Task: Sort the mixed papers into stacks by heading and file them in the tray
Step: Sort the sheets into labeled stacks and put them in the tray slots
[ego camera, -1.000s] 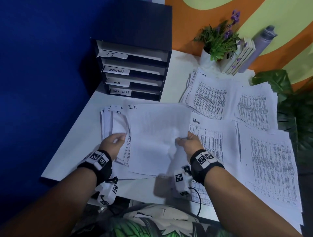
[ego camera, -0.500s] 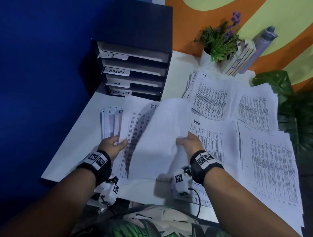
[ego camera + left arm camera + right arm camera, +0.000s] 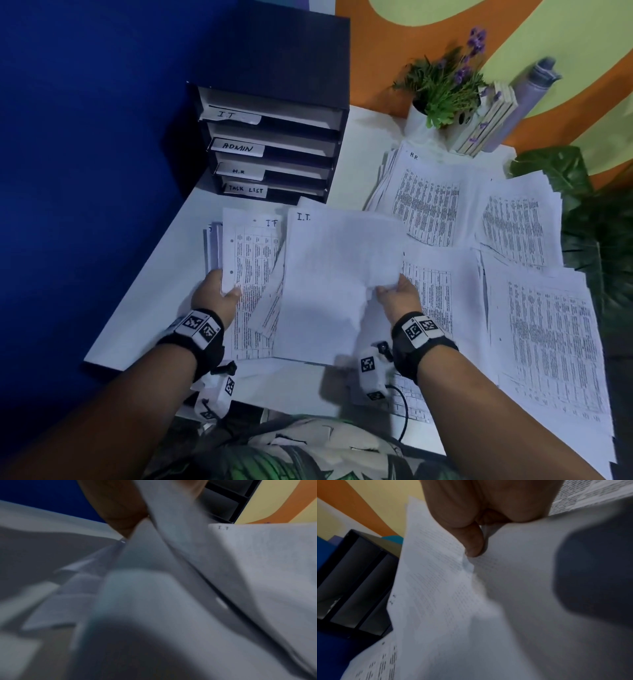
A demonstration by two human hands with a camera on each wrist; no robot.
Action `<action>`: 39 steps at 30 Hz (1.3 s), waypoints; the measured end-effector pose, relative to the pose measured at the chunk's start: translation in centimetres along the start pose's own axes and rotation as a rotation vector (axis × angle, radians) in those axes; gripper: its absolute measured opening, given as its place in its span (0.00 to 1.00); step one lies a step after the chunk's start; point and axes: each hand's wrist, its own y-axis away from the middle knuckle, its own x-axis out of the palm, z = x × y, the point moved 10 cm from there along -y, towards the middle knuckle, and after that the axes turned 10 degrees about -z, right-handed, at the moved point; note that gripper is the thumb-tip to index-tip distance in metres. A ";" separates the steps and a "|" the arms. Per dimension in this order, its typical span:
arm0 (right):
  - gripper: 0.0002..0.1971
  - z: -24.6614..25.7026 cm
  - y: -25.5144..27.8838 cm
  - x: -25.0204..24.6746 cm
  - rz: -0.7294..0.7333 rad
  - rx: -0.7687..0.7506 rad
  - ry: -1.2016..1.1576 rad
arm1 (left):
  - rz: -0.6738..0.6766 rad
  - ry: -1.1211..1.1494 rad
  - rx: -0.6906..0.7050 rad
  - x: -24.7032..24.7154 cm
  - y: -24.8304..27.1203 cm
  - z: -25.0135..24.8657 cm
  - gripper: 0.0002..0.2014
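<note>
The right hand (image 3: 399, 296) is pinching an I.T. sheet (image 3: 339, 274) in front of the tray (image 3: 274, 147); the left hand (image 3: 217, 294) is gripping the mixed pile (image 3: 250, 270) beside it. Sorted stacks (image 3: 428, 202) are lying right of the tray, nothing visibly filed.

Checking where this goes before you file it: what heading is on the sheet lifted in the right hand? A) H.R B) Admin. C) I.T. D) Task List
C: the sheet pinched by the right hand reads "I.T." at its top left corner in the head view.
</note>
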 end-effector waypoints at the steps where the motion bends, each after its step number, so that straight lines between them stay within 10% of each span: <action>1: 0.16 0.1 0.0 -0.4 0.009 -0.006 -0.031 | -0.002 0.028 0.007 -0.1 0.2 -0.3 0.26; 8: 0.08 0.9 1.8 1.4 0.177 0.064 -0.232 | 0.112 0.331 0.236 -0.5 2.1 -5.6 0.42; 14: 0.11 4.1 3.2 1.8 0.260 -0.006 -0.368 | 0.196 0.535 0.104 -0.8 3.3 -9.0 0.12; 16: 0.15 5.9 3.1 0.7 0.171 -0.097 -0.363 | 0.216 0.511 0.096 -0.6 3.5 -9.8 0.22; 23: 0.29 13.2 6.6 -2.0 0.142 -0.459 -0.433 | -0.109 0.591 0.314 -3.2 4.6 -15.0 0.10; 28: 0.29 10.1 7.3 -1.0 0.231 -0.362 -0.256 | -0.050 0.516 0.276 -1.2 4.9 -13.6 0.24; 39: 0.04 6.9 2.8 -3.7 0.220 -0.313 -0.098 | -0.202 0.539 0.252 -0.6 4.2 -17.1 0.14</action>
